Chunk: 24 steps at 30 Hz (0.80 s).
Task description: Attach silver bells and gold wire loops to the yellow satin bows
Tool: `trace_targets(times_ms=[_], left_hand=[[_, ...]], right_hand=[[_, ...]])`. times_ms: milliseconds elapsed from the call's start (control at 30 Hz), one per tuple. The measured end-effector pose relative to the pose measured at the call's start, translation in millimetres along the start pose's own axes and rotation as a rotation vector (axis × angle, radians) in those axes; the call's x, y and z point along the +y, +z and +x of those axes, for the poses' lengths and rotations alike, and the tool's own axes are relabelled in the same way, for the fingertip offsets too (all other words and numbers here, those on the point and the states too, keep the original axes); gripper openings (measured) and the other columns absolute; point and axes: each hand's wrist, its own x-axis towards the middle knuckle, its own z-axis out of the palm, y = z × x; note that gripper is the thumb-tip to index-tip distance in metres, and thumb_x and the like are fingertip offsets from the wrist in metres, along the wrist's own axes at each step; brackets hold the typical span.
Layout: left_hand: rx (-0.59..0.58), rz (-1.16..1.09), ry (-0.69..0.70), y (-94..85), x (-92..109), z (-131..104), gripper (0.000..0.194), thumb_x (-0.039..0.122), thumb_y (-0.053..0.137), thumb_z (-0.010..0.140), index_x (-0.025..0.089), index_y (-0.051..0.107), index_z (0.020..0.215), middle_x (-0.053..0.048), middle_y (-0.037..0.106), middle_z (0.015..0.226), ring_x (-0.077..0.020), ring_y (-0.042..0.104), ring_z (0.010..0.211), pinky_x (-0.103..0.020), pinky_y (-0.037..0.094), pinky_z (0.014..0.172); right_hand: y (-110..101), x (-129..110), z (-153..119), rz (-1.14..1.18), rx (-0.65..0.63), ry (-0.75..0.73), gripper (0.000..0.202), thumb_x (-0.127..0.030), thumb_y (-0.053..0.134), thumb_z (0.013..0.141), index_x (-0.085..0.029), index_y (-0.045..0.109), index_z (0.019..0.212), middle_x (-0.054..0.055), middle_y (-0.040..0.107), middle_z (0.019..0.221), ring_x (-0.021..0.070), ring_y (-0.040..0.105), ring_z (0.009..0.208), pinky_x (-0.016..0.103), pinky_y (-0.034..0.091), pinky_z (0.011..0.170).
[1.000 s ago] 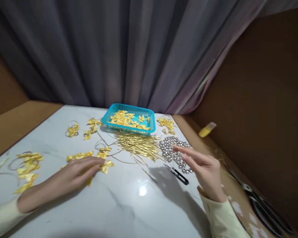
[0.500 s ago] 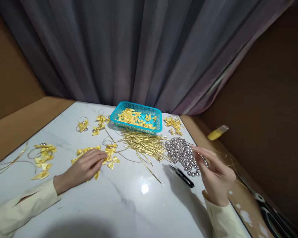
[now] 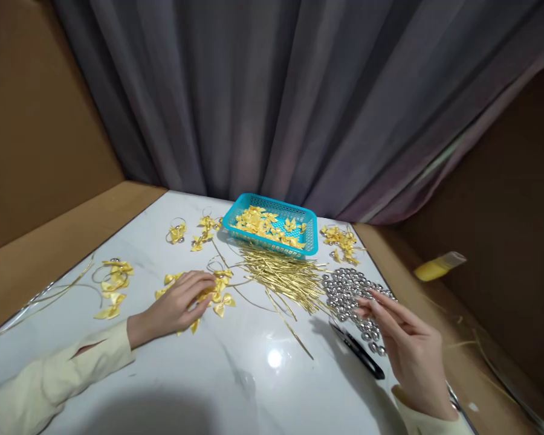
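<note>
My left hand point(image 3: 174, 305) rests over a cluster of yellow ribbon bows point(image 3: 223, 302), thumb and fingers apart at the bows near its tips. Some of the bows lie hidden under the palm. Over a heap of round silver beads point(image 3: 349, 287) is my right hand point(image 3: 410, 344), its fingertips drawn together. Whatever sits between those tips is too small to make out. Left of the beads spreads a pile of gold wire ties point(image 3: 283, 272). Thread snips point(image 3: 358, 350) with a black handle lie just below the beads.
A blue plastic basket point(image 3: 316, 238) of yellow bows stands at the back. Bow clusters with thin wire loops lie at left point(image 3: 118, 278) and back right point(image 3: 342, 241). A yellow-filled tube point(image 3: 439, 266) is beyond the right edge. Grey curtain point(image 3: 254, 90) hangs behind.
The view has swung left, so things appear farther right. My left thumb has moved away from the fingers. My right hand has drawn back slightly from the beads, fingertips together.
</note>
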Motion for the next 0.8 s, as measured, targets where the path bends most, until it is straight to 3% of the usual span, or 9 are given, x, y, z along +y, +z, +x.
trace_targets(times_ms=[67,133,300,433,667,800], left_hand=[[-0.010,0.036,-0.017,-0.8,2.6,0.3,0.019,0.024,0.049,0.090,0.016,0.054,0.106,-0.011,0.061,0.107,-0.0234,0.053,0.104,-0.039,0.040,0.090],[0.025,0.069,-0.096,-1.7,8.0,1.5,0.013,0.028,0.049,0.090,0.017,0.055,0.093,-0.009,0.062,0.098,-0.0230,0.054,0.096,-0.038,0.040,0.085],[-0.007,0.036,-0.238,-2.7,29.6,9.4,0.018,0.034,0.048,0.091,0.019,0.052,0.081,-0.005,0.059,0.092,-0.0214,0.050,0.091,-0.036,0.036,0.081],[-0.083,0.016,-0.265,2.0,38.6,15.0,0.020,0.039,0.053,0.089,0.019,0.055,0.088,-0.004,0.059,0.097,-0.0223,0.049,0.092,-0.037,0.037,0.083],[-0.168,-0.047,-0.163,11.6,41.8,22.7,0.015,0.023,0.045,0.094,0.020,0.057,0.086,-0.003,0.058,0.096,-0.0212,0.044,0.098,-0.037,0.034,0.088],[-0.244,-0.125,0.019,15.5,58.1,37.7,0.015,0.019,0.044,0.095,0.019,0.056,0.087,-0.004,0.058,0.096,-0.0216,0.043,0.103,-0.038,0.029,0.093]], right_hand=[[3.2,0.2,-0.9,0.002,-0.037,0.033,0.050,-0.032,0.079,0.066,-0.022,0.064,0.113,0.005,0.074,0.075,0.0153,0.068,0.064,0.025,0.056,0.065],[6.7,-0.1,-1.4,-0.005,-0.086,0.058,0.055,-0.032,0.077,0.069,-0.024,0.058,0.119,0.004,0.073,0.071,0.0158,0.067,0.064,0.026,0.054,0.063],[9.5,4.1,-1.5,-0.102,-0.220,0.083,0.024,-0.037,0.075,0.071,-0.017,0.066,0.080,0.008,0.072,0.073,0.0151,0.063,0.060,0.025,0.051,0.058],[11.1,11.8,-3.1,-0.123,-0.296,0.101,0.023,-0.038,0.073,0.072,-0.017,0.068,0.080,0.008,0.071,0.073,0.0157,0.061,0.061,0.027,0.050,0.059],[22.5,14.5,-10.3,-0.111,-0.378,0.185,0.023,-0.038,0.072,0.074,-0.015,0.068,0.080,0.008,0.071,0.074,0.0139,0.060,0.058,0.025,0.047,0.056],[39.2,16.4,-21.9,-0.120,-0.549,0.277,0.023,-0.038,0.071,0.074,-0.015,0.070,0.077,0.009,0.071,0.082,0.0123,0.060,0.059,0.025,0.048,0.056]])
